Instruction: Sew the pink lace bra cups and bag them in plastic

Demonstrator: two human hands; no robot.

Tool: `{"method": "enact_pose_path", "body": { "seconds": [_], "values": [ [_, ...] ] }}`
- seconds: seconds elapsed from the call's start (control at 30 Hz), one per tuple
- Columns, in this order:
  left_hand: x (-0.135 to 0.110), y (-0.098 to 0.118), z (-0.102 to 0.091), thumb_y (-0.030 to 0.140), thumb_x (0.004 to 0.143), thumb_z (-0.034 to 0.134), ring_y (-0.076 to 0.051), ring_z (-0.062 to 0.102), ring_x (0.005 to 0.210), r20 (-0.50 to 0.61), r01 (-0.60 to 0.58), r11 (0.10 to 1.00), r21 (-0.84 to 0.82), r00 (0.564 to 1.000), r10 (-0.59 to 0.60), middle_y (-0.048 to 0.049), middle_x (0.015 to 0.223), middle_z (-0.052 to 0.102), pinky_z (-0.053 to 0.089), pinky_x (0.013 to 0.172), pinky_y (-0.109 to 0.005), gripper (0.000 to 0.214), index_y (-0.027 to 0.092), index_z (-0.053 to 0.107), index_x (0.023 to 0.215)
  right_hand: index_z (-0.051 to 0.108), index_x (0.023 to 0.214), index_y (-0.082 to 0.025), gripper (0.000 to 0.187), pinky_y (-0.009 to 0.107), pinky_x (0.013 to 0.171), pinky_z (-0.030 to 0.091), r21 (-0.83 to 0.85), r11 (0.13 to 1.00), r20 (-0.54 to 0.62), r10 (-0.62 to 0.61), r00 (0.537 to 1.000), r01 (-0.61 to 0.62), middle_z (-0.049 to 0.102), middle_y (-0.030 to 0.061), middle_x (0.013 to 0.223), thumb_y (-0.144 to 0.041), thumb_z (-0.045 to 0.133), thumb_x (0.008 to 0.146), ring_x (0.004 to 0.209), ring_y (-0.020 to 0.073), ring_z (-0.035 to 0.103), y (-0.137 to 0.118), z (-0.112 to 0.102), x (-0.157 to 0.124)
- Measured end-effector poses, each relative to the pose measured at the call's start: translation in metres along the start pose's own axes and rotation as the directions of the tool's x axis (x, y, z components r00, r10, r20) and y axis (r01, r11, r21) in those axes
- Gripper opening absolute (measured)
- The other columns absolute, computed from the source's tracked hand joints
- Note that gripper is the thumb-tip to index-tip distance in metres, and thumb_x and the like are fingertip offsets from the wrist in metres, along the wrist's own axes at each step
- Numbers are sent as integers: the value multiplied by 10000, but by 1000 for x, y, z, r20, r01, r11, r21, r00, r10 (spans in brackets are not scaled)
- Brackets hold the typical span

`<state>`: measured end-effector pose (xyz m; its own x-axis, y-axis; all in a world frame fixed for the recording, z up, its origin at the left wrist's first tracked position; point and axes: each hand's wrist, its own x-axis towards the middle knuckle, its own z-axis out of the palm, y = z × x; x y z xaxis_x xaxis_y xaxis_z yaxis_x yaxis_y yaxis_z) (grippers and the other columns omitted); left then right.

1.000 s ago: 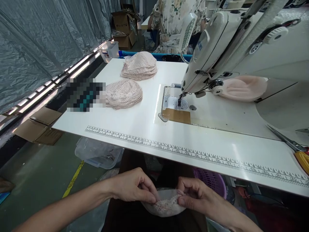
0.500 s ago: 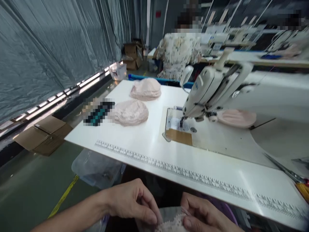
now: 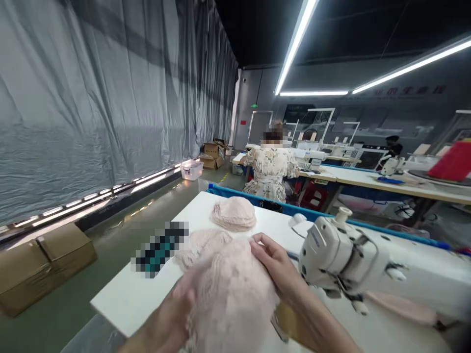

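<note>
Raised from below the near edge of the white tabletop (image 3: 136, 296) since the earlier frames, a pale pink lace piece (image 3: 235, 289) is now held up over it, blurred by motion and filling the lower middle of the view. Its right hand edge is pinched near the top between the thumb and fingers of the right hand (image 3: 274, 260). The left hand (image 3: 178, 304) is against the piece's left side; it is too blurred to tell how tightly its fingers close.

Just behind the piece, and partly hidden by it, lies a front lace stack (image 3: 198, 247) in a similar pink. Beyond it sits a rear lace stack (image 3: 235, 215). To the left of the front stack is a dark and teal object (image 3: 160, 252), pixelated beyond recognition. On the right stands a white sewing machine (image 3: 349, 255), with a smooth pink pad (image 3: 405, 309) beneath its arm.

Past the tabletop, a person in a floral top (image 3: 272, 169) faces away. Silvery curtains (image 3: 110, 122) line the left side, above a cardboard box (image 3: 44, 269) on the floor.
</note>
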<state>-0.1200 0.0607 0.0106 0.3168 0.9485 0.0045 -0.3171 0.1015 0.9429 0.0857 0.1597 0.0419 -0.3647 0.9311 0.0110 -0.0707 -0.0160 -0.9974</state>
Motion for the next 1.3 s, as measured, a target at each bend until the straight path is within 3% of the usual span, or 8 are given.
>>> {"method": "enact_pose_path", "body": {
  "seconds": [0.23,0.37,0.5,0.63,0.77,0.97,1.13,1.3],
  "values": [
    [180,82,-45,335,855,630,-273,568,1111,-106,-151,939,310,976,192,-32,1143,621,477,899,-317,441,163,540,1251,552,1175,-163,308,400,795,527,-180,980,-420,-150,895,81,586,67,1156,-348,559,930,952,207,612,-1,-26,165],
    [264,71,-68,306,921,564,-229,586,1029,-270,-59,843,535,933,237,-98,1214,550,514,857,-432,332,154,524,1214,561,1175,-174,302,415,827,518,-329,943,-577,-161,801,-48,576,66,1191,-345,564,926,993,223,600,16,-52,216],
    [295,40,-81,314,923,562,-230,579,1039,-329,68,675,734,906,268,-95,1216,549,505,870,-433,318,161,536,1200,565,1169,-199,266,405,840,513,-438,879,-653,-166,739,-189,569,75,1210,-330,547,938,994,201,596,38,-66,229],
    [278,27,-76,315,920,564,-253,539,1111,-311,156,463,872,908,280,-100,1278,510,466,926,-472,341,176,520,1228,552,1187,-186,290,414,840,510,-522,832,-644,-239,727,-189,564,77,1213,-329,555,934,1004,211,594,51,-65,219],
    [215,37,-55,109,878,519,-265,406,1253,-135,60,290,955,960,247,-87,1328,473,286,1079,-452,352,198,550,1217,538,1207,-185,318,423,842,509,-620,782,-549,-376,747,-63,555,80,1223,-333,567,927,1017,218,591,49,-49,188],
    [110,28,-27,185,732,645,-204,595,888,169,-165,223,961,986,0,-5,905,648,427,787,-267,184,236,710,896,603,995,-165,168,305,688,519,-719,640,-29,-418,908,272,634,18,911,-308,533,941,737,134,606,54,-12,94],
    [96,7,-22,116,723,528,-204,578,813,107,-119,212,970,992,66,-26,792,648,378,717,-276,189,187,697,765,593,900,-209,139,238,558,453,-736,552,210,-364,908,392,614,13,843,-253,468,941,611,119,559,57,-11,24],
    [98,7,-21,114,718,492,-172,564,751,68,-95,248,964,991,117,-12,749,644,364,678,-253,198,186,675,736,592,1019,-240,142,252,532,430,-775,453,289,-366,885,440,599,38,999,-264,485,929,540,105,533,59,-20,15]
  ]
}}
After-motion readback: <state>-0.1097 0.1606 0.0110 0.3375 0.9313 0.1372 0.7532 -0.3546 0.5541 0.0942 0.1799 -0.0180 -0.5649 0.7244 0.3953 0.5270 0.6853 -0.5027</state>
